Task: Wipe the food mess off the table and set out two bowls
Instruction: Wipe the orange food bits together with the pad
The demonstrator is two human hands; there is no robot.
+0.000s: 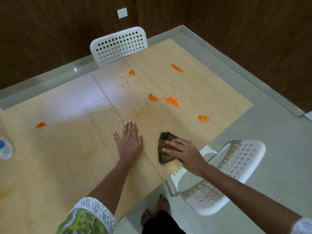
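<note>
Nearest, low in the frame, the right hand (183, 152) presses flat, fingers straight, on a brown cloth (166, 149) on the table (59, 149); the left hand (129, 141) lies spread beside it. Orange food mess (172, 100) lies above the cloth, toward frame centre, nearer the right hand; no bowls in view

Looks like a plain dining or meeting room, maybe a home. Light wood-laminate table (67, 141), two white perforated plastic chairs (118, 46) pulled up to it, dark wood-panelled walls (50, 31) with one white wall socket (122, 13), pale grey tiled floor (278, 141) and matching skirting.
</note>
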